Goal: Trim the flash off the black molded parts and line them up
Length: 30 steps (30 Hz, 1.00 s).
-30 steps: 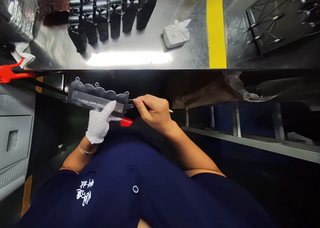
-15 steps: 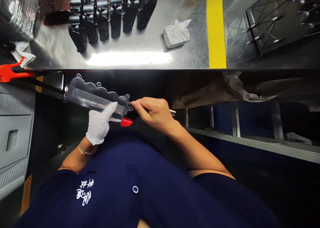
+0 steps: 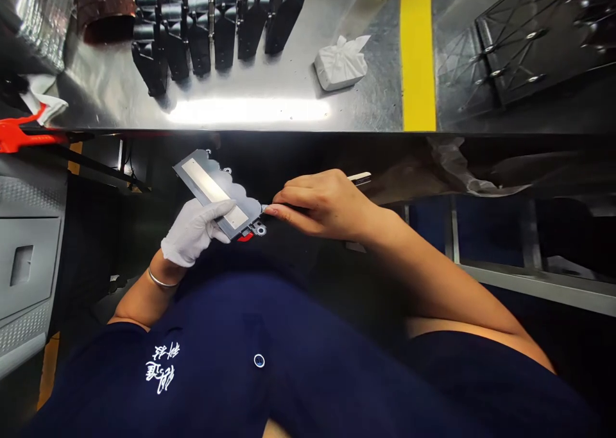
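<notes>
My left hand, in a white glove, is closed on the lower end of a dark plastic cover with one scalloped edge, small screw lugs and a pale flat strip. The cover is tilted, its far end up and to the left. A bit of something red shows beneath its near end. My bare right hand pinches a slim tool whose pale handle end sticks out behind the hand. The fingertips are at the cover's right end, beside a lug; the tool's tip is mostly hidden.
On the metal bench stand rows of black plastic parts, a white tied cloth bundle and a brown roll. Yellow tape crosses it. A red-handled tool is at the left edge, above a grey cabinet.
The cover has turned more steeply, its far end swinging right, and its face now catches the light. My right hand has moved a little right, showing more of the tool's handle.
</notes>
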{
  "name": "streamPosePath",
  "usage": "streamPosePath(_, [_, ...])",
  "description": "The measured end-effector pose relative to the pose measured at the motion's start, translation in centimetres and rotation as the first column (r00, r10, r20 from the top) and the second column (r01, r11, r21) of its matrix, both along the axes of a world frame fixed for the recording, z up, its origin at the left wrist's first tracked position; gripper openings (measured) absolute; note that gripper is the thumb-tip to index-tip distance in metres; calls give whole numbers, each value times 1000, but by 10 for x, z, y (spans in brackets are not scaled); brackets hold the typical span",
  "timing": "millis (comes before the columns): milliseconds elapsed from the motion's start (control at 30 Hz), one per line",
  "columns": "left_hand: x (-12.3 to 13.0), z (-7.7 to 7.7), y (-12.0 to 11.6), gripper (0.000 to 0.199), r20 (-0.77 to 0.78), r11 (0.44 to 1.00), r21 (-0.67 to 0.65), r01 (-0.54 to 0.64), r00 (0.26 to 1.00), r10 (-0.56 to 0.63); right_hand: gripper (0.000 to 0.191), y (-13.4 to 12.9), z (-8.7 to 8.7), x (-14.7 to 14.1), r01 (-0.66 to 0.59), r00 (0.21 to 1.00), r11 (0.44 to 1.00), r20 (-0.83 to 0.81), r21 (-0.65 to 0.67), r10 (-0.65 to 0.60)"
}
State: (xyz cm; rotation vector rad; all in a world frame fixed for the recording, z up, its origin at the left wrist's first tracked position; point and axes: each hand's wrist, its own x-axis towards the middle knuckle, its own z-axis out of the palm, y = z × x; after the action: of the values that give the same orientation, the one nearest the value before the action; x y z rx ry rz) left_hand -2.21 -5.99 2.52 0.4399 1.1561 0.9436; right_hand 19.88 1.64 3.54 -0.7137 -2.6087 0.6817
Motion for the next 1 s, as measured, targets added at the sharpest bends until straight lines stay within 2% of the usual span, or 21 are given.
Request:
streamPosePath(267, [0, -4, 0, 37, -58, 1000, -23, 12, 998, -13, 41, -2, -6, -3, -27, 999, 999, 29, 47, 26])
streamPosePath(533, [1, -5, 1, 34, 3, 999, -34, 10, 1000, -10, 40, -1, -6, -2, -21, 1000, 999, 12, 41, 20])
streamPosePath(1000, [2, -5, 2, 36, -15, 999, -52, -10, 1000, 9, 40, 1, -6, -1, -22, 999, 998, 37, 57, 20])
